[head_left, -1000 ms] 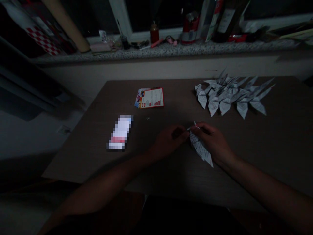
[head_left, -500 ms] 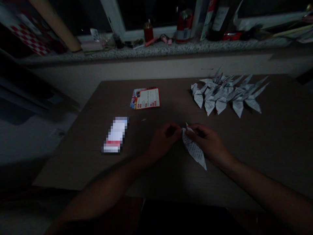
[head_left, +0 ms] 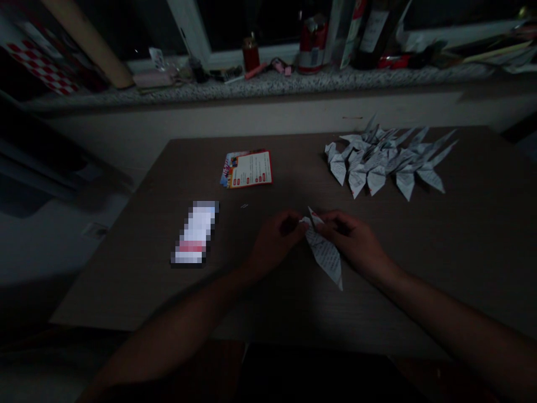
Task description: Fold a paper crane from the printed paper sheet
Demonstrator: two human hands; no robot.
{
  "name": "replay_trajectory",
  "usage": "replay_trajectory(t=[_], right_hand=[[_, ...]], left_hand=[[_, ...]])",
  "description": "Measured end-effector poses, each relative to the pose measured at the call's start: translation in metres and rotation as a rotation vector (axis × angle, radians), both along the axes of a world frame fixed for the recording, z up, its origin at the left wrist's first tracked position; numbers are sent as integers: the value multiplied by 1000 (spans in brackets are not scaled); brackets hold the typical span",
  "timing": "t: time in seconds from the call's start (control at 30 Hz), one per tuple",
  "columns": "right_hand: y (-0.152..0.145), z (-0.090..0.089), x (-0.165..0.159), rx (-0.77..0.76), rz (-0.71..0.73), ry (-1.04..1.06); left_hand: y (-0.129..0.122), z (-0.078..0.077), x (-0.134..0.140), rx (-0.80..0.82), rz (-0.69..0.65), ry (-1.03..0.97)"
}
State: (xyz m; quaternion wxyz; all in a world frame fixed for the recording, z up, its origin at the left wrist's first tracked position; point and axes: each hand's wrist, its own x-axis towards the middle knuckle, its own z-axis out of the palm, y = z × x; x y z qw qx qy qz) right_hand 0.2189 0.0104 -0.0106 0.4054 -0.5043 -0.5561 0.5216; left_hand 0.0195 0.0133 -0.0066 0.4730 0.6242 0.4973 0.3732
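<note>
Between my hands is a partly folded paper crane (head_left: 326, 254) of white printed paper, its long pointed end slanting down to the right. My left hand (head_left: 279, 238) pinches its upper left tip between thumb and finger. On the other side my right hand (head_left: 350, 238) grips the paper near its upper right point, which sticks up with a bit of red print. Several finished paper cranes (head_left: 386, 159) of the same printed paper stand bunched together at the back right of the table.
A lit phone (head_left: 195, 232) lies on the wooden table (head_left: 142, 268) left of my hands. Behind it are printed cards (head_left: 249, 169) and tiny white slivers (head_left: 244, 206). A stone windowsill (head_left: 235, 89) beyond the table bears a jar (head_left: 250, 54), a red can (head_left: 312, 45) and a bottle (head_left: 373, 33).
My left hand now pinches the paper's left tip, where before it was just beside it. The paper's two upper points are spread further apart, and the piece sits slightly further left.
</note>
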Motion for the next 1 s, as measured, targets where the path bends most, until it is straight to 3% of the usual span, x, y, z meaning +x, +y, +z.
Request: replay_trajectory(t=[0.13,0.3,0.4,0.73,1.0], right_hand=[[4,3,6,77,-53,-71],[3,10,11,-58,143,-98],[1,10,9,-101,170,-85],[3,4,13,-183,83,67],[3,6,13,-228,123,203]], left_hand=[[4,1,-8,10,115,-20],[9,0,-16,45,184,11],[8,-1,-15,44,184,1],[2,4,-13,72,-10,-167],[1,-1,-10,121,-152,2]])
